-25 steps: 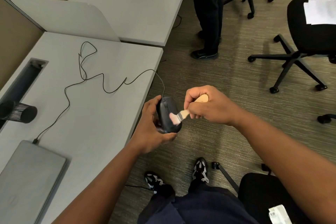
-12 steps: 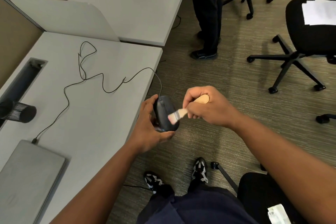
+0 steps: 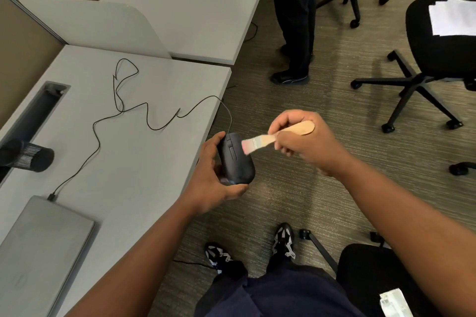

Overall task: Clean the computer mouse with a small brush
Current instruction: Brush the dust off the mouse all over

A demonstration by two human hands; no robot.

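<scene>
Bare forearms [image 3: 144, 247], no sleeves in view, dark navy trousers [image 3: 278, 296], 2 black-and-white patterned sneakers [image 3: 283, 239]

1. A closed grey laptop [image 3: 38, 247] is lying on the grey desk [image 3: 144, 162].
2. A black mesh cup [image 3: 31, 156] is lying on its side near the desk's cable slot [image 3: 33, 113].
3. A black office chair [image 3: 438, 41] is carrying white papers [image 3: 453, 17].
4. Another person's dark-trousered legs [image 3: 296, 15] are standing on the carpet [image 3: 309, 100].
</scene>
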